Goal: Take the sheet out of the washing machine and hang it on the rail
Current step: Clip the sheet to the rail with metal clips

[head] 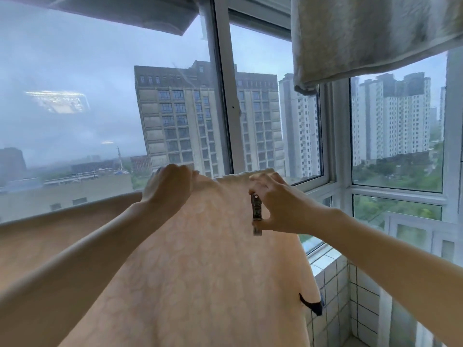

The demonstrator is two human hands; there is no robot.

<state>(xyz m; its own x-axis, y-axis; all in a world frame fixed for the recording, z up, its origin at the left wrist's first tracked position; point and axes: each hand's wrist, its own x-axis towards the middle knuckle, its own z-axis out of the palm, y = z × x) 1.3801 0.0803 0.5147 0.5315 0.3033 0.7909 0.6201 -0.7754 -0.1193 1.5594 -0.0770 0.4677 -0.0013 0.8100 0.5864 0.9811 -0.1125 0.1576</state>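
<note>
1. The peach sheet (200, 271) fills the lower frame from the left edge to right of centre. It is out of the machine and falls toward the camera from a top fold that runs left to right across mid-frame.
2. At centre-left, the left hand (166, 189) has its fingers curled over that fold and grips it.
3. Just right of centre, the right hand (283, 209) pinches a metal clip (256, 212) between thumb and fingers. The clip stands upright, its long axis crossing the fold line, just below the fold. I cannot tell whether it bites the cloth.
4. Likely next, the clip goes up onto the fold between the hands, and the right hand is the nearer one.
5. The rail is hidden, presumably under the fold.
6. Beyond stand the window frame (223, 96) and, at upper right, a pale cloth (363, 33) hanging.
</note>
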